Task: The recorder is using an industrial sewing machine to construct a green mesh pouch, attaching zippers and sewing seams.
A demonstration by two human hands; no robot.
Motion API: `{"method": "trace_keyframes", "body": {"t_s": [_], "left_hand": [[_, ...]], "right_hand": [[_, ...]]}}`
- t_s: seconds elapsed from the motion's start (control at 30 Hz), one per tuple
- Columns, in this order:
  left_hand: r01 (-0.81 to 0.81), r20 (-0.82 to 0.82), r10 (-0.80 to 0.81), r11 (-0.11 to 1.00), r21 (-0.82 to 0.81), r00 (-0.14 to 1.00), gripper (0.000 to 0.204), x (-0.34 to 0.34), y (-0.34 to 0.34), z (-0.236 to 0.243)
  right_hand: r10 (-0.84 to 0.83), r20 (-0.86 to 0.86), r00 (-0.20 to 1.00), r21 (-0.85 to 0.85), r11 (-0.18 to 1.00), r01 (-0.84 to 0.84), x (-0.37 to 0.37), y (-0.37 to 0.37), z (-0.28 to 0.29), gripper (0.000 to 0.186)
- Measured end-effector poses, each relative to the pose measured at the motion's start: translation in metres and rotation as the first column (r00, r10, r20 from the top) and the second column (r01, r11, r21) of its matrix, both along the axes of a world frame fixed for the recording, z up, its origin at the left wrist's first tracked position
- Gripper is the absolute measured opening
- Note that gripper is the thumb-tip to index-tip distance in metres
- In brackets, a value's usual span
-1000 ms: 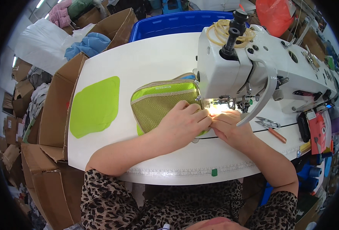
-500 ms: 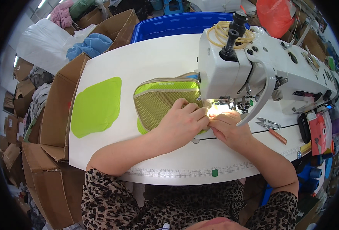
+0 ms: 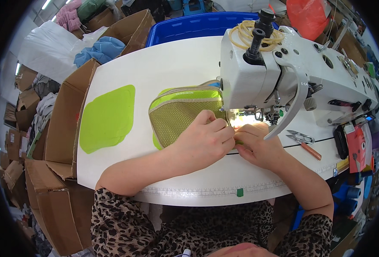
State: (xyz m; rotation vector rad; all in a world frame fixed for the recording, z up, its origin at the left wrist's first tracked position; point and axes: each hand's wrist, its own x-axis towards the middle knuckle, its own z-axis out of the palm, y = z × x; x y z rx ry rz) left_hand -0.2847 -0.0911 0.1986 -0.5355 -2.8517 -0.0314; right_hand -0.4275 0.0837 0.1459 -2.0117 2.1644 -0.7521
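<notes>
A lime green pouch piece (image 3: 176,124) with an olive mesh front and beige binding lies on the white machine table, its right edge by the lit needle area of a sewing machine (image 3: 249,81). My left hand (image 3: 207,139) is closed on the pouch's lower right part, fingers curled over the edge. Close beside it, my right hand (image 3: 258,143) pinches the same edge just below the presser foot (image 3: 260,115). A bit of green shows between my fingertips; the fingers hide the rest of that corner. Blue material peeks out behind the pouch's top.
A stack of lime green panels (image 3: 107,120) lies at the left. Thread snips (image 3: 300,137) and an orange-brown handle (image 3: 311,151) lie right of my right hand. A ruler strip (image 3: 189,195) runs along the front edge. Cardboard boxes (image 3: 63,124) and a blue bin (image 3: 189,29) border the table.
My right fingers have shifted slightly down and right, and more green edge shows between my hands. The pouch has tilted a little; my left hand stays nearly in place.
</notes>
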Motion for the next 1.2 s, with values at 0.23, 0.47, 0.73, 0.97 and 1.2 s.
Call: {"method": "trace_keyframes", "body": {"t_s": [0.23, 0.47, 0.73, 0.97, 1.2], "left_hand": [[-0.066, -0.051, 0.063, 0.996, -0.055, 0.997, 0.012, 0.001, 0.008, 0.004], [-0.192, -0.097, 0.187, 0.98, -0.045, 0.978, 0.017, 0.002, 0.012, 0.004], [0.005, -0.113, -0.008, 1.0, -0.022, 0.994, 0.006, 0.001, -0.002, 0.015], [0.01, -0.143, -0.016, 0.999, -0.041, 0.99, 0.005, 0.002, 0.007, 0.017], [0.03, -0.083, -0.037, 0.997, -0.077, 0.996, 0.016, 0.009, 0.019, 0.024]], "right_hand": [[-0.03, 0.004, 1.0, -0.097, 0.995, 0.03, 0.004, -0.008, -0.001, 0.022], [-0.075, -0.009, 0.997, -0.102, 0.992, 0.074, 0.001, -0.007, -0.005, 0.018], [-0.094, 0.039, 0.995, -0.072, 0.993, 0.097, 0.004, -0.006, -0.001, 0.018], [-0.077, -0.016, 0.997, -0.033, 0.997, 0.077, 0.007, -0.005, 0.004, 0.022], [-0.053, -0.08, 0.995, -0.055, 0.997, 0.049, 0.005, -0.003, -0.001, 0.021]]}}
